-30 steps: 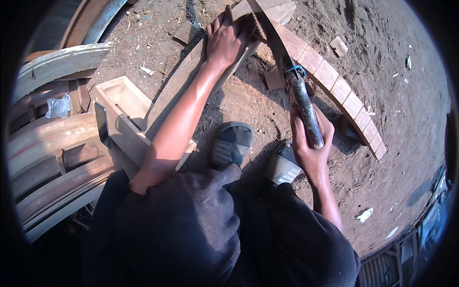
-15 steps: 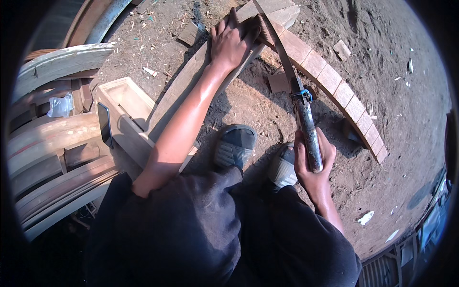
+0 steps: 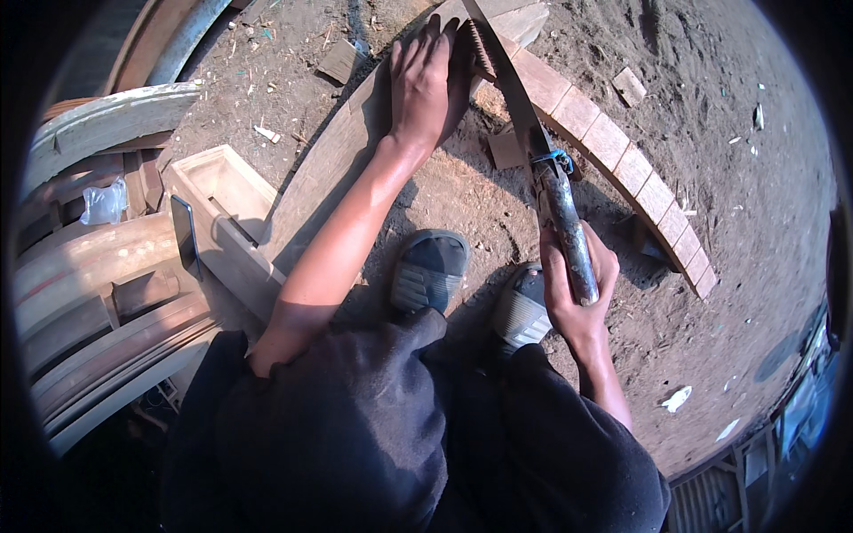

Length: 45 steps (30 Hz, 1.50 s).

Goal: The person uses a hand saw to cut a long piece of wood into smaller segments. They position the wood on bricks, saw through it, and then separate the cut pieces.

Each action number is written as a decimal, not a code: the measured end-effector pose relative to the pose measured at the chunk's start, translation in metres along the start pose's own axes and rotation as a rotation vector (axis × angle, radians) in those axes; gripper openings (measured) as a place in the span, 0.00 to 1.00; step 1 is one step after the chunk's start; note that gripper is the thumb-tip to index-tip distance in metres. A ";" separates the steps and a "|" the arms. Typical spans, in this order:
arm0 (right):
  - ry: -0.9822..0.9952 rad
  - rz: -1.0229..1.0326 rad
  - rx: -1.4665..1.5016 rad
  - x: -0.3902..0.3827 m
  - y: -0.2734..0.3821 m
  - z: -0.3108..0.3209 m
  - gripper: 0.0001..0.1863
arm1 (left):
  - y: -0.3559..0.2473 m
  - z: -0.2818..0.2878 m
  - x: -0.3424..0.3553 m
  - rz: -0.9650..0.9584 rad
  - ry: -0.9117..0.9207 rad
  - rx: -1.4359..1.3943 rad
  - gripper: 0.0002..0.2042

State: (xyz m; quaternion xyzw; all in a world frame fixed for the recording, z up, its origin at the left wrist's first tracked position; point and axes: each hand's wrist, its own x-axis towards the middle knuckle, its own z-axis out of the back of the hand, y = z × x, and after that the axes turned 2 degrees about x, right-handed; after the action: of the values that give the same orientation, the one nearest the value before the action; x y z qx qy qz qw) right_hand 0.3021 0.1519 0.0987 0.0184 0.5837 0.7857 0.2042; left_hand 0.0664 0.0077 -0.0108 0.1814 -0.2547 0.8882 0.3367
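My right hand (image 3: 582,275) is wrapped round the worn, dark handle of a hand saw (image 3: 514,89). Blue cord is tied where blade meets handle. The saw's toothed edge faces left, and its blade crosses a curved wooden piece (image 3: 613,149) marked with crosswise lines. Stretched out, the fingers of my left hand (image 3: 420,98) lie on the wood just left of the blade. A wide wooden board (image 3: 333,155) slants below that hand toward my left knee. Shadow hides my left thumb and the exact contact between teeth and wood.
An open wooden box (image 3: 200,167) stands at the left, with a phone (image 3: 185,233) leaning on it. Stacked curved wood (image 3: 98,253) and a clear plastic bag (image 3: 105,202) lie farther left. Offcuts (image 3: 629,87) are scattered on the dirt. My sandalled feet (image 3: 430,271) are between my hands.
My right hand and the saw have shifted slightly forward, away from me. My left hand stays on the wood, its fingers now reaching farther forward. The whole view has shifted a little.
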 end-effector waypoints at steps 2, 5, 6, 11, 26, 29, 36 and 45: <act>-0.010 0.006 -0.014 0.000 0.000 0.002 0.07 | -0.036 0.014 -0.006 -0.012 0.091 -0.008 0.28; -0.029 0.089 -0.088 -0.001 -0.003 0.001 0.07 | -0.047 0.012 -0.006 -0.022 0.076 0.009 0.31; -0.043 0.176 -0.166 -0.002 -0.007 0.001 0.07 | -0.043 0.010 -0.007 -0.011 0.062 0.013 0.31; 0.033 0.022 -0.089 -0.010 0.003 0.012 0.07 | -0.029 0.003 -0.010 -0.099 0.065 -0.116 0.34; -0.034 -0.045 0.106 0.003 -0.014 0.004 0.08 | -0.002 -0.015 -0.037 0.293 0.385 -0.352 0.33; -0.014 -0.084 0.019 -0.003 -0.004 0.012 0.08 | -0.019 -0.001 -0.026 0.164 0.260 -0.306 0.34; -0.189 -0.085 -0.107 -0.022 -0.007 0.013 0.20 | -0.028 0.015 -0.012 0.020 0.143 -0.216 0.36; -0.120 0.053 -0.240 -0.019 -0.008 0.012 0.24 | -0.030 0.014 -0.011 -0.007 0.136 -0.175 0.34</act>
State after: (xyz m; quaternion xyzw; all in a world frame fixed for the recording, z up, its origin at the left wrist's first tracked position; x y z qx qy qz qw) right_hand 0.3253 0.1580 0.0992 0.0563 0.4717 0.8524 0.2186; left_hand 0.0972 0.0132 0.0050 0.0914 -0.3074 0.8716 0.3708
